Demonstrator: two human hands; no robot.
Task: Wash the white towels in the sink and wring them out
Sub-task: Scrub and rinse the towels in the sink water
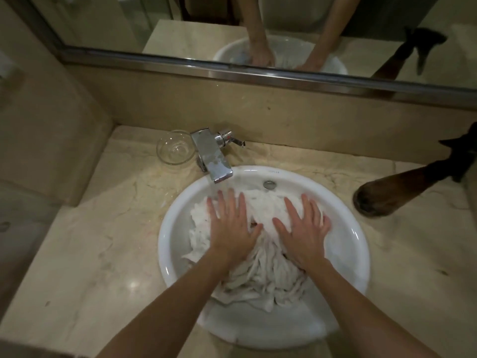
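Head view: the white towels (260, 257) are seen heaped in the bowl of the round white sink (178, 254), bunched into wet folds that fill its middle and spill toward the near wall. They are judged to be kept there so that water from the chrome faucet (211, 157), whose spout overhangs the far-left rim, can soak them; a faint stream seems to fall just beyond the fingertips, though this cannot be told for sure. The left hand (232, 228) is laid flat on the left part of the heap, fingers straight and spread, nothing gripped. The right hand (304, 228) is pressed flat on the right part likewise, fingers splayed, holding nothing. Both palms are judged to be pushing the cloth down for washing; wringing is not yet begun. A clear glass bowl (175, 148) stands on the marble counter (90, 254) left of the faucet. A dark brown object (392, 195) lies at the right. A mirror (258, 27) runs along the far wall.
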